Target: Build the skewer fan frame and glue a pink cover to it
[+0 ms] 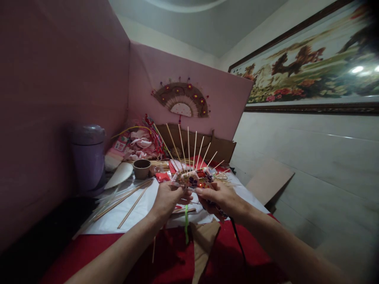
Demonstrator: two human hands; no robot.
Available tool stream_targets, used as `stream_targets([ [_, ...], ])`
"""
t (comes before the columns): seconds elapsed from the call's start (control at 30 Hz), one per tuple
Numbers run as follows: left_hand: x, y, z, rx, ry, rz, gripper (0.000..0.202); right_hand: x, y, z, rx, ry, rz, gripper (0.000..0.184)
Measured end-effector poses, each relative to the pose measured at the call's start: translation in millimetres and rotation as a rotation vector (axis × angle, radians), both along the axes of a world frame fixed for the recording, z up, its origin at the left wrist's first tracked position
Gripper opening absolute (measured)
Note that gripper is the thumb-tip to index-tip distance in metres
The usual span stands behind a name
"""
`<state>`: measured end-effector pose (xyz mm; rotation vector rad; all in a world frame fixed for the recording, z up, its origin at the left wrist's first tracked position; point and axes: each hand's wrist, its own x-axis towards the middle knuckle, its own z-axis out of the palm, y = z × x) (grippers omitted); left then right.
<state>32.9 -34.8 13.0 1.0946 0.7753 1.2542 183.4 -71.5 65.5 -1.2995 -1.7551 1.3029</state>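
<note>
A fan of thin wooden sticks (pixel 188 146) spreads upward in front of me, its lower ends hidden. My left hand (pixel 169 197) is closed, fingers pinched at the fan's base. Across that base lies a flower-printed body (pixel 192 180) with a small orange light. My right hand (pixel 217 196) is wrapped round its near end, where a patterned handle-like part and a black cord (pixel 237 240) hang down; it looks like a hot glue gun. Fingers hide where the sticks join. Below my hands are a green fuzzy strip (pixel 186 224) and a cut piece of brown cardboard (pixel 204 240).
Loose sticks (pixel 134 207) lie on white paper over a red cloth (pixel 100 256). To the left stand a small brown pot (pixel 141 169) and a purple bin (pixel 88 157). Behind are pink fabric (pixel 142 142) and a decorated fan (pixel 182 98) on a pink panel.
</note>
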Motion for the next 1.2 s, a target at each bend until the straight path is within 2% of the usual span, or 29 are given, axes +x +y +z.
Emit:
stream_targets([
  [0.53, 0, 3, -5.1, 0.024, -0.003, -0.015, 0.028, 1, 4, -4.5, 0.037, 0.035, -0.025, 0.038],
  [0.87, -1, 1, -3.2, -0.002, -0.012, -0.021, 0.027, 1, 5, -10.3, 0.056, 0.172, -0.100, 0.031],
  [1.2, -3, 5, -3.6, -0.055, -0.062, -0.034, 0.027, -4, 8, -13.2, 0.026, 0.254, -0.084, 0.029],
])
